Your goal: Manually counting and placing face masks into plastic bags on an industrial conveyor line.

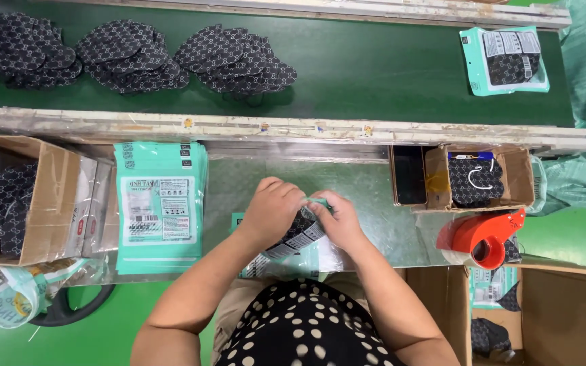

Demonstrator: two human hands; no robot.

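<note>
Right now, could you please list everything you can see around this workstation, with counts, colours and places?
Patterned masks: three piles, black, on the green belt, top left.
Sealed pouch: one, teal, on the belt, top right.
Empty pouches: one stack, teal, on the table, left.
Cardboard box: one, brown, far left, masks inside.
Small box: one, brown, right, one mask inside.
Tape dispenser: one, red, right.
Held pouch: one, teal, partly filled, between both hands.
Left hand, right hand: both gripping it.
</note>
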